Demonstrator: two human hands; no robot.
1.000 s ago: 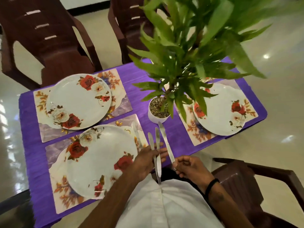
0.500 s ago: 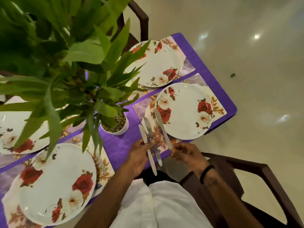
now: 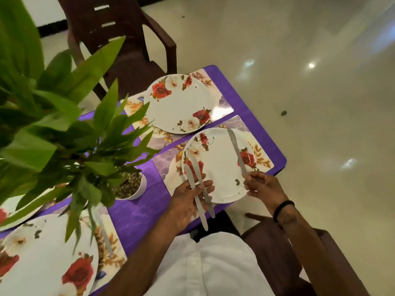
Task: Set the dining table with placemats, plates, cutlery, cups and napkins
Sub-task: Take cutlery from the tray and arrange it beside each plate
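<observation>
My left hand holds two table knives between thumb and fingers, blades pointing away over the left rim of the near right plate. My right hand pinches the handle of a third knife, whose blade slants over the right side of that plate. This plate sits on a marbled floral placemat. A second rose plate lies on its own placemat behind. At bottom left a third plate rests on a placemat with a knife beside it.
A potted plant in a white pot stands mid-table, its leaves covering the left of the view. The purple tablecloth ends at the right corner. One brown chair stands behind the table, another under my right arm.
The view swung right from the left-hand settings to the right-hand pair. My right hand carried its knife away from the other two, over the right side of the near plate.
</observation>
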